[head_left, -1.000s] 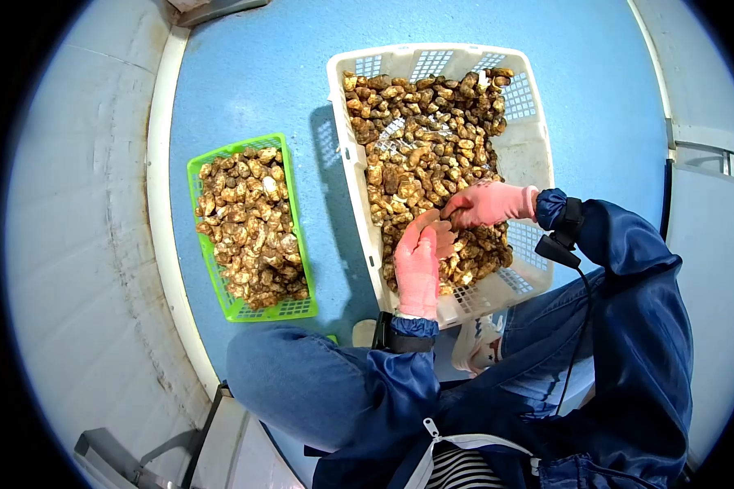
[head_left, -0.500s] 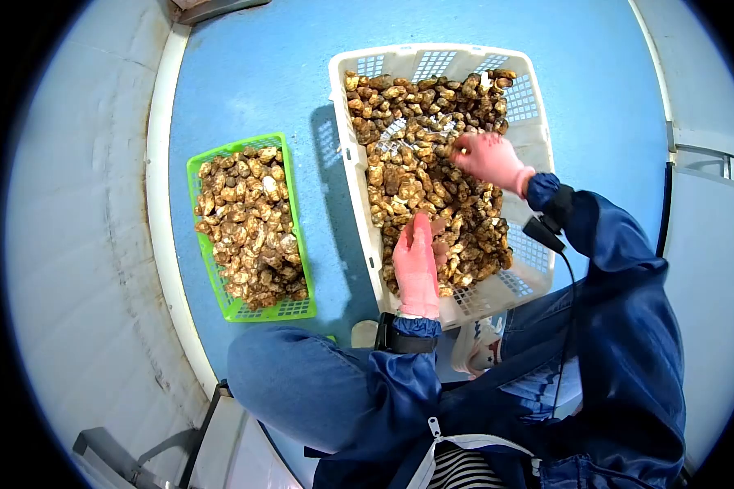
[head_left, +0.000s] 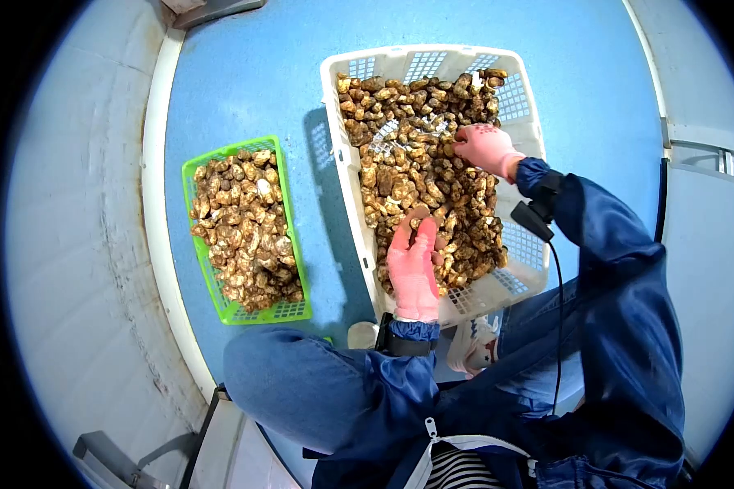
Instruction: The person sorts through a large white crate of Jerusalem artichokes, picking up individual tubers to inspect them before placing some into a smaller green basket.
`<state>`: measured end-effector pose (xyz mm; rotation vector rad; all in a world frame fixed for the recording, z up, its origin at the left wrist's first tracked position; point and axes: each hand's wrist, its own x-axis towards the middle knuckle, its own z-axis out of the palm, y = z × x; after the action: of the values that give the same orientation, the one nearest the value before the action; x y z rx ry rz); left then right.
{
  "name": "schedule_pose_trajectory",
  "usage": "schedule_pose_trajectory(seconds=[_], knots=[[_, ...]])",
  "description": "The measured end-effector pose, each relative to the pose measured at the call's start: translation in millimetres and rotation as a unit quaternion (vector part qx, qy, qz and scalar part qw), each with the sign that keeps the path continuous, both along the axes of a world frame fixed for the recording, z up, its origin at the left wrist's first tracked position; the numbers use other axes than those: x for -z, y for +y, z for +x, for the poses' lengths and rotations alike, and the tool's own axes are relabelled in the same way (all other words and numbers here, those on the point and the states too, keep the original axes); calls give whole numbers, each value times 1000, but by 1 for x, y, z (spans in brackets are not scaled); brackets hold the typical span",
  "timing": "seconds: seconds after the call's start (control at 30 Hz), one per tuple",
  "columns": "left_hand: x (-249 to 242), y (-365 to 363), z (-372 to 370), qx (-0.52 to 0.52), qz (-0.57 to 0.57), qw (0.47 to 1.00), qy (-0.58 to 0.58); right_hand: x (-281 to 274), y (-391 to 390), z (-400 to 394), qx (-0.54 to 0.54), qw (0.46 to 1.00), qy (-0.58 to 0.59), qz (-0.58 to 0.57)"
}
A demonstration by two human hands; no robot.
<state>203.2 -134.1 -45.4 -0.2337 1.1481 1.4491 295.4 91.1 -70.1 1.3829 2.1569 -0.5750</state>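
Observation:
A white slatted basket holds a heap of lumpy brown-and-cream pieces, small and rounded like mushrooms. My left hand, in a pink glove with the fingertips bare, is low over the near part of this heap, its fingers curled round one lumpy piece. Farther up, at the right side of the basket, my right hand wears a matching pink glove. Its fingertips are pinched together down at the pieces, and the fingers partly cover what they grip.
Left of the white basket, a smaller green basket stands on the blue floor, heaped with similar pieces. White netting-like bottom shows through a gap in the large heap. My bent legs are close to the near side of both baskets. Pale walls flank the floor.
My left hand's fingers have gone from nearly straight to curled at the heap. My right hand has shifted slightly up and left, its fingertips lower among the pieces. The whole view drifted slightly left.

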Motion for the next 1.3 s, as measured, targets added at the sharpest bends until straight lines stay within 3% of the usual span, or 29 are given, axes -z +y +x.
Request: schedule_pose_trajectory(seconds=[0.13,0.23,0.27,0.33,0.43,0.47,0.5,0.57,0.7,0.73,0.8,0.9,1.0,1.07,1.13,1.23,1.3], knots=[[3,-3,0,8,32,999,-13,31,-11,-9,-57,994,-66,66],[7,-3,2,-30,-10,996,-85,22,-11,-3,33,995,88,-19],[7,-1,2,-29,-9,996,-89,7,-17,-2,33,996,85,-18],[6,3,0,-25,-47,990,-131,-30,-32,-7,101,949,189,-230],[11,1,4,-23,-31,996,-86,-75,-55,-20,-10,942,180,-283],[9,3,4,-22,-20,998,-57,-72,-62,-16,-128,934,248,-224],[13,5,4,11,-7,1000,-25,-69,-66,-15,-171,929,250,-213],[20,2,6,-19,11,1000,15,-74,-73,-18,-248,918,240,-193],[10,0,1,-54,-25,998,3,-83,-67,-34,-269,898,260,-230],[6,0,-1,-66,-34,997,-17,-65,-62,-33,-248,882,306,-258],[12,-2,-3,-104,-33,994,-28,-67,-44,-55,-46,902,158,-399],[0,-1,-6,-73,-19,997,2,-2,-21,-62,-40,980,146,-127],[-5,0,-4,-24,-11,1000,11,37,-39,-74,-77,991,79,75],[-2,-1,-6,-12,-14,1000,24,52,-41,-74,-69,997,27,30],[3,-1,-6,-50,-5,999,8,51,-37,-65,-18,996,89,10],[1,2,-8,-98,33,993,-49,29,-35,-40,29,985,172,-21],[1,2,-10,-106,61,989,-78,-13,-36,-37,89,973,182,-115]])
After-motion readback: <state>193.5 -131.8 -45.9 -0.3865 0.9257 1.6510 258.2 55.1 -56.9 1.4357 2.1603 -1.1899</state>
